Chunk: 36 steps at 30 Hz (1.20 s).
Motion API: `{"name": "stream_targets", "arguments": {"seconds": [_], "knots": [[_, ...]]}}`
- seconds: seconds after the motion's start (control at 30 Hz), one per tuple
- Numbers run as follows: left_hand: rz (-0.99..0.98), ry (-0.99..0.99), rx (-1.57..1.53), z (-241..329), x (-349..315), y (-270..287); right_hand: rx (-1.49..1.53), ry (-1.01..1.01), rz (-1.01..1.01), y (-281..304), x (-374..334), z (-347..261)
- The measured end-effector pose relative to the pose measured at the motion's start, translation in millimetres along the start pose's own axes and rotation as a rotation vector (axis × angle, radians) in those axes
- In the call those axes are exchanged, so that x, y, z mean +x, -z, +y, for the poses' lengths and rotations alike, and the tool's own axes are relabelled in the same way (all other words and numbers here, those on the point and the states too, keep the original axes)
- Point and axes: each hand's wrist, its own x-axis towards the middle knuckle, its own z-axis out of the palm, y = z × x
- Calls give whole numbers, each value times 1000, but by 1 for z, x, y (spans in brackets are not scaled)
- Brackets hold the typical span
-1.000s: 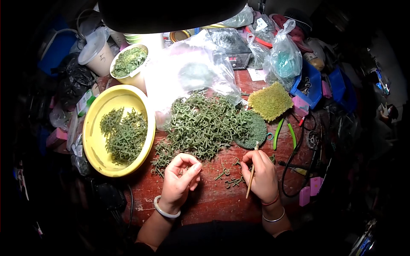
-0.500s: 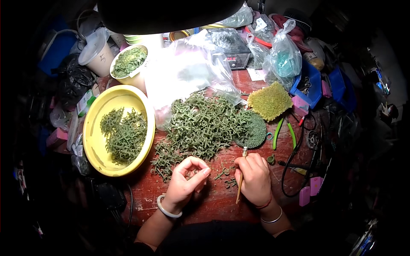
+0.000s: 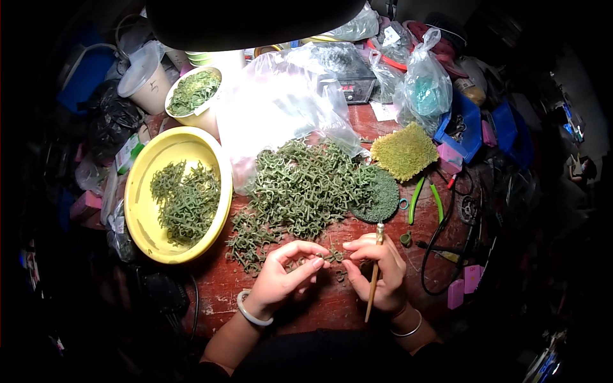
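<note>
A large heap of small green branched pieces (image 3: 300, 191) lies in front of my hands, with a few loose ones at its near edge. My left hand (image 3: 284, 274) pinches one small green piece (image 3: 328, 256) between thumb and fingertips. Close by on the right is my right hand (image 3: 383, 268), its thumb and forefinger apart beside that piece. Between its fingers it keeps a thin wooden-handled tool (image 3: 373, 284) with a metal end pointing away from me. Whether the right fingertips touch the green piece, I cannot tell.
On the left stands a yellow basin (image 3: 133, 198) holding similar green pieces. Beyond the heap are a clear plastic bag (image 3: 281, 102) and a black digital scale (image 3: 354, 86). A round green pad (image 3: 378, 199), a yellow-green bristly block (image 3: 404, 152) and green-handled pliers (image 3: 416, 201) lie to the right.
My right hand has turned and opened its thumb and forefinger, and the tool has shifted right. My left hand has moved slightly right, toward the right hand, with a green piece now visible at its fingertips.
</note>
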Motion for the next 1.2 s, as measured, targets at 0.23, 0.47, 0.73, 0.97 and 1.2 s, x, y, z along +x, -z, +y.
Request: {"name": "stream_targets", "arguments": {"seconds": [0.23,0.47,0.73,0.97,1.2], "knots": [[-34,36,-150,2,0,1,138,-138,-43,-4,-2,2],[-71,-36,-135,0,0,-3,200,-176,-57,-4,-6,5],[-85,-178,73,-8,3,2,225,-135,-115,-5,-8,4],[-122,-235,130,-11,4,3,283,-167,-143,-4,-11,1],[-213,-210,45,-8,4,2,759,-290,-219,-11,-19,8]]}}
